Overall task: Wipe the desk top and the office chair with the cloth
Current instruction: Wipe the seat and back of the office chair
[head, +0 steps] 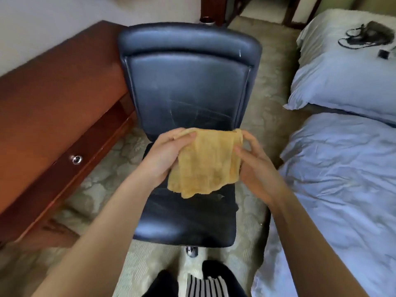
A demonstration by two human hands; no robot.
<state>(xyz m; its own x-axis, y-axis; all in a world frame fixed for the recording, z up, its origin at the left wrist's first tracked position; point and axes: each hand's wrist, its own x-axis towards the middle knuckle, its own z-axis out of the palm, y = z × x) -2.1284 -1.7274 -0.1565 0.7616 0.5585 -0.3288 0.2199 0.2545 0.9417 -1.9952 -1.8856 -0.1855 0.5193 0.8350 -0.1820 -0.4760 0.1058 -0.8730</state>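
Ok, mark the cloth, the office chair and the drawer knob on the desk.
cloth (205, 159): head view, middle of the yellow fabric.
office chair (188, 88): head view, centre of the backrest.
drawer knob (76, 159): head view, its round metal face.

No writing, label, brand mark, number or sign can be read anywhere in view. The cloth (205, 161), the office chair (188, 88), the bench (53, 99) and the bed (342, 168) show plain surfaces only. The small dark item (383, 54) lying on the bed is too small to tell.
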